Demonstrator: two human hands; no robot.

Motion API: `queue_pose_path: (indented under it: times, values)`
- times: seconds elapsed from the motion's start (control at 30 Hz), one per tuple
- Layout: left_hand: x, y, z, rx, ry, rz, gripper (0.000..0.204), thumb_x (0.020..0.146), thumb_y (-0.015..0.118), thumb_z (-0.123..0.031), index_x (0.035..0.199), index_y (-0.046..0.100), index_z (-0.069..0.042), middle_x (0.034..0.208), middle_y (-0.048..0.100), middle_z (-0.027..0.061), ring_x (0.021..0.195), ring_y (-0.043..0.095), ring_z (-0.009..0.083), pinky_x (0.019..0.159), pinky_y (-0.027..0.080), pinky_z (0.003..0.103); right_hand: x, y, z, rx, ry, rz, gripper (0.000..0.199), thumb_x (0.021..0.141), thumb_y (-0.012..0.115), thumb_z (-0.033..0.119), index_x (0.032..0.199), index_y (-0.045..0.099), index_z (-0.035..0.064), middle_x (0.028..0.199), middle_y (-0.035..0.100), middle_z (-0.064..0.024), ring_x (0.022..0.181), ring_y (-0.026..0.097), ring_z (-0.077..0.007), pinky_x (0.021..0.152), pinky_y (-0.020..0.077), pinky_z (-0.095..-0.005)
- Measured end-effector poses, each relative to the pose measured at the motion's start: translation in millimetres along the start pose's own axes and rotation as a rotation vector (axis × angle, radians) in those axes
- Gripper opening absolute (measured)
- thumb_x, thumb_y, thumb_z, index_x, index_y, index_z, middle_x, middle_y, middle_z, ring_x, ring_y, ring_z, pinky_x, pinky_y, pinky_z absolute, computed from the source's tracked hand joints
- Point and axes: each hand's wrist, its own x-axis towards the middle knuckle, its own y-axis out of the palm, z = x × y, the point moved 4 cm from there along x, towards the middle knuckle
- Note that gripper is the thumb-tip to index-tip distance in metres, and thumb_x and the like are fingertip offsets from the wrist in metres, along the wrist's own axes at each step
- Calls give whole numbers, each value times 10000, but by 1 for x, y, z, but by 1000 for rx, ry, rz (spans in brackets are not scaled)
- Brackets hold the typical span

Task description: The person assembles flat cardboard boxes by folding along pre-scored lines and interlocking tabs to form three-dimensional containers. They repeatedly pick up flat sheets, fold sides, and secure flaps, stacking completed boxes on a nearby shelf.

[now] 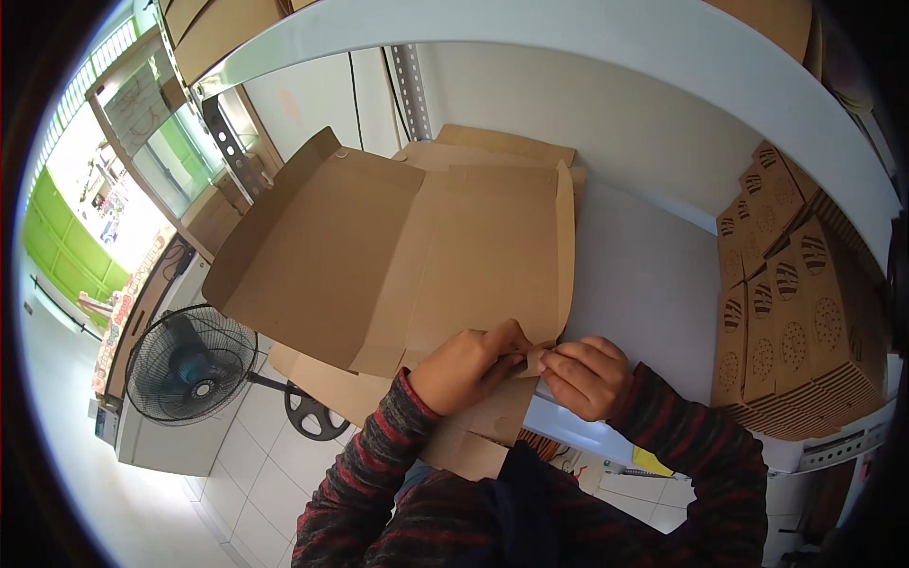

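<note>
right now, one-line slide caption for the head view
Both hands, left hand and right hand, pinch a corner tab of a flat brown cardboard box blank on a white shelf.

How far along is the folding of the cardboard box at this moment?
Early stage. Done: the right side wall of the flat cardboard box already stands up. In hand: the left hand and right hand pinch a small corner tab at the near right corner. Left: the big lid panel lies open and the other walls are still flat. A stack of folded boxes stands at the right.
</note>
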Motion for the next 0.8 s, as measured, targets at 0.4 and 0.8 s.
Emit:
queue_pose_path:
  times: [0.4, 0.8]
  values:
    - [2, -5, -13, 1, 73, 49, 132, 883, 598, -25, 1014, 595, -41, 873, 673, 132, 834, 655, 332, 735, 511, 368, -2, -1, -1, 80, 86, -58, 81, 712, 707, 14, 779, 663, 9, 881, 650, -74, 833, 613, -209, 665, 501, -341]
    - [-4, -1, -12, 286, -7, 5, 183, 883, 637, -178, 981, 561, -43, 808, 679, 140, 776, 666, 332, 685, 520, 412, -10, 10, -24, 201, 385, 57, 238, 710, 760, 192, 911, 661, 112, 1115, 583, -51, 1063, 520, -249, 983, 367, -488]
